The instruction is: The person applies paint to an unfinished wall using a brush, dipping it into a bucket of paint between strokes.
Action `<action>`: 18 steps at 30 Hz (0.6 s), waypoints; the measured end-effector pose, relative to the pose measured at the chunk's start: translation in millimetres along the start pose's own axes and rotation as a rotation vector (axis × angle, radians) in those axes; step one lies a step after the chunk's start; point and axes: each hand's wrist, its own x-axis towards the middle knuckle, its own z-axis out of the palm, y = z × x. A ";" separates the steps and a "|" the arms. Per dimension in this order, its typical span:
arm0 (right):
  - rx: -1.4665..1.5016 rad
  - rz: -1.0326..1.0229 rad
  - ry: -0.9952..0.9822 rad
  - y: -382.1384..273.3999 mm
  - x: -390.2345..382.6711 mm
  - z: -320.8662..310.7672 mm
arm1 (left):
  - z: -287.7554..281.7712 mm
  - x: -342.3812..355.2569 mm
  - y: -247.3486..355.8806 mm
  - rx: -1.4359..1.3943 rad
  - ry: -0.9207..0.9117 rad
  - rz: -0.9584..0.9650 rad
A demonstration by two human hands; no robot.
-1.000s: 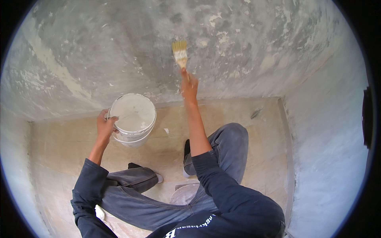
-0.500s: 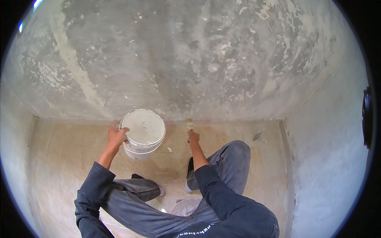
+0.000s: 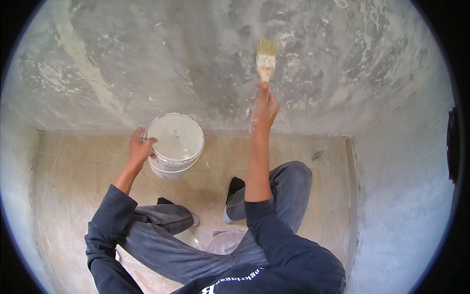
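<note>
My left hand point(image 3: 141, 146) grips the rim of a white bucket point(image 3: 174, 167), its thumb over the edge and its fingers on the outer side. Pale, whitish liquid point(image 3: 175, 137) fills the part of the bucket that I can see into. My right hand point(image 3: 265, 110) is closed round the wooden handle of a wide, flat paintbrush point(image 3: 266, 59). The brush points up, its yellowish bristles in front of the grey wall point(image 3: 215, 59); whether they touch it I cannot tell. White smears mark the brush's ferrule and my right hand.
Pale flaked patches cover the grey wall. A light bluish wall point(image 3: 406, 210) stands on the right, another point(image 3: 17, 171) on the left. Beige tiles point(image 3: 83, 181) make up the floor. Between my legs, partly hidden, is a round, pale, stained object point(image 3: 225, 242).
My right hand has lifted the paintbrush from low by the foot of the wall to well up in front of it. My left hand still grips the bucket; the view has shifted slightly.
</note>
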 end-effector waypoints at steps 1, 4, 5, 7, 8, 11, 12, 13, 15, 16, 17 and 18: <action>0.044 -0.129 -0.036 -4.6 4.7 0.8 | 0.7 0.0 -0.2 0.003 -0.007 0.009; -0.096 -0.043 -0.055 33.4 24.3 -3.4 | 3.9 -0.5 2.1 0.011 -0.011 -0.006; -0.112 -0.010 -0.053 70.8 32.0 -9.5 | 5.8 -0.5 3.1 0.008 -0.017 -0.003; -0.075 0.148 -0.069 120.4 26.6 -10.9 | 2.9 -0.3 0.8 0.033 -0.002 -0.028; -0.022 0.269 -0.083 133.0 10.9 -10.5 | 0.8 1.5 -1.0 0.040 0.006 -0.030; -0.016 0.380 -0.079 197.7 -19.5 -9.8 | -7.1 -2.8 -10.2 0.067 -0.006 -0.038; -0.085 0.388 -0.044 233.4 -24.4 -13.9 | -9.7 -3.9 -8.6 0.067 0.000 -0.027; -0.162 0.377 0.021 268.2 -19.0 -33.6 | 0.2 -0.7 -2.1 0.054 -0.026 -0.003; -0.115 0.709 0.331 316.6 -10.7 -84.9 | 28.0 2.9 10.5 0.037 -0.114 0.028; -0.230 0.695 0.363 320.2 -27.5 -82.9 | 21.8 1.3 8.6 0.054 -0.113 0.009; -0.338 0.675 0.388 313.2 -36.7 -75.4 | 15.5 1.9 8.8 0.072 -0.086 0.015; -0.326 0.683 0.374 301.8 -38.7 -70.4 | 16.1 2.1 7.2 0.059 -0.075 0.035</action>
